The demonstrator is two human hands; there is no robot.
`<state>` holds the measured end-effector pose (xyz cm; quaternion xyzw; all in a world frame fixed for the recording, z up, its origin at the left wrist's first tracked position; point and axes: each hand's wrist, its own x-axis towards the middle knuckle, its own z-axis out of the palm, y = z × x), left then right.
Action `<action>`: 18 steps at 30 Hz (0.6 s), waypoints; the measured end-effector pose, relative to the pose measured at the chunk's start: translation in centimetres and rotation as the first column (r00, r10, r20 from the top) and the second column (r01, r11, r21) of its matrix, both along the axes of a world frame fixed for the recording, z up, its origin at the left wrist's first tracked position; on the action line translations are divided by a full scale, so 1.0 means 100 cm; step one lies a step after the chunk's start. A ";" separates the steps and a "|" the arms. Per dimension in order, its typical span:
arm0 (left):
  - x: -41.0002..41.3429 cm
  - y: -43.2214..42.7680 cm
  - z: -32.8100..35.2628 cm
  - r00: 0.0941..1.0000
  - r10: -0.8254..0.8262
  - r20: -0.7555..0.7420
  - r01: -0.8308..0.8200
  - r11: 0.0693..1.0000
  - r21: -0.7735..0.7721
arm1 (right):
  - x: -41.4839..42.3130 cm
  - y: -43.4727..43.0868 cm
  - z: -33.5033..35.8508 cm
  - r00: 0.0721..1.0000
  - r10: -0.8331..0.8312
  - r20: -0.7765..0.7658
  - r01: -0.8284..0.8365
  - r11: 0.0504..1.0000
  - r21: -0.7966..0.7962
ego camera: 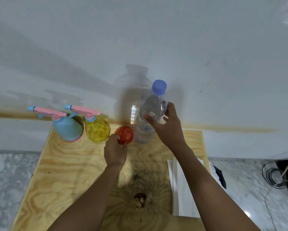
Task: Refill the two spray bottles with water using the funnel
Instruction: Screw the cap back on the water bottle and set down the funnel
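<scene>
The right hand [166, 129] wraps the upper body of the capped water bottle [144, 132] at the back of the desk [65, 172]. Full and thin-walled, it likely feels heavy and squashy, so a mid-body hold suits best. The left hand [115, 152] pinches the light, stiff funnel [125, 133] beside the yellow spray bottle [97, 130].

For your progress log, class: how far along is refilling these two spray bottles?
Done: nothing yet; the blue spray bottle and yellow spray bottle have their heads on. In hand: the left hand grips the funnel, the right hand holds the capped water bottle. Left: opening, funnelling, pouring.
</scene>
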<state>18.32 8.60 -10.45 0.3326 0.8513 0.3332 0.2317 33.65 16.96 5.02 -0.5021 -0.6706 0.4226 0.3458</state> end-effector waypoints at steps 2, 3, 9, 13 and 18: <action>0.000 -0.001 0.001 1.000 -0.016 0.007 0.016 1.000 -0.009 | 0.005 0.000 0.003 0.997 0.025 0.077 -0.025 1.000 -0.002; 0.001 -0.003 0.002 1.000 -0.030 0.011 0.030 1.000 -0.004 | 0.008 0.000 0.004 0.994 0.034 0.102 -0.033 0.999 -0.004; 0.036 -0.040 0.015 0.994 -0.103 -0.025 0.104 0.992 0.076 | 0.054 -0.026 -0.003 0.977 -0.045 0.210 0.035 0.998 0.053; 0.081 -0.075 0.012 0.921 -0.329 -0.210 0.337 0.941 0.004 | 0.115 -0.062 -0.031 0.951 -0.090 0.296 0.095 0.995 -0.002; 0.132 -0.089 0.008 0.809 -0.568 -0.155 0.528 0.816 -0.235 | 0.183 -0.107 -0.077 0.853 -0.146 0.501 0.264 0.949 -0.173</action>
